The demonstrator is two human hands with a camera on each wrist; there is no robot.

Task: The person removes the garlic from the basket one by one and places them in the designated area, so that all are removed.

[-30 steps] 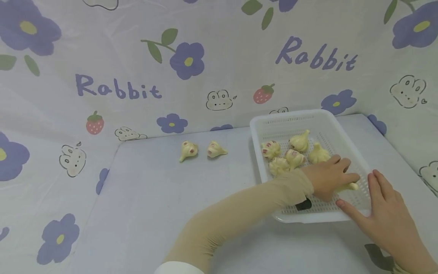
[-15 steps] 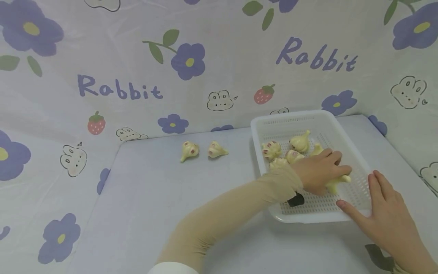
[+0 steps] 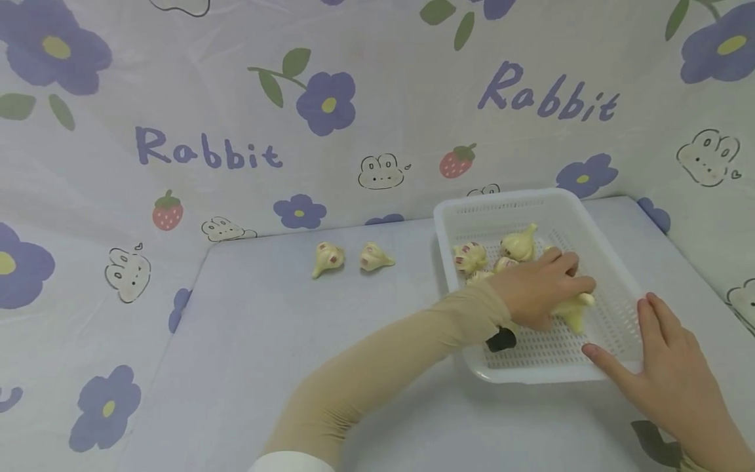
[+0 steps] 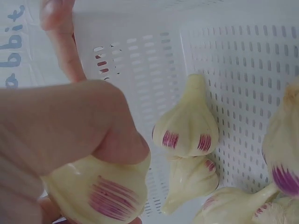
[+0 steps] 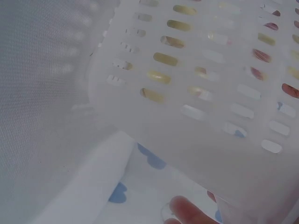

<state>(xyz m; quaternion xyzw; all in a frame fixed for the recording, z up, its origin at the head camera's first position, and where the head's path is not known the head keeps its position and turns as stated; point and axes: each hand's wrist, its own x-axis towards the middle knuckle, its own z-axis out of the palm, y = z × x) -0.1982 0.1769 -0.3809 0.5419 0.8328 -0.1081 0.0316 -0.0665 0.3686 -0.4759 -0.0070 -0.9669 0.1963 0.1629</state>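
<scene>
My left hand [image 3: 539,293] is down inside a white slotted plastic basket [image 3: 539,373], holding a pale garlic bulb [image 4: 110,200]. In the left wrist view the thumb curls over this bulb, which has purple streaks; its far side is hidden. Several more garlic bulbs [image 3: 519,244] lie toward the basket's far and left side, some partly covered by the hand. At the basket's near right corner, my right hand [image 3: 675,367] holds the rim, thumb at the front edge and fingers along the right side. Only its fingertips [image 5: 189,211] show in the right wrist view.
Two garlic bulbs [image 3: 375,256] lie side by side on the pale table [image 3: 283,341], left of the basket. Behind the table hangs a white cloth [image 3: 407,98] printed with flowers and rabbits. A dark object [image 3: 501,339] sits at my left wrist.
My left hand has slid left and slightly toward the far side inside the basket, taking the garlic bulb with it. The right hand stays on the basket's corner.
</scene>
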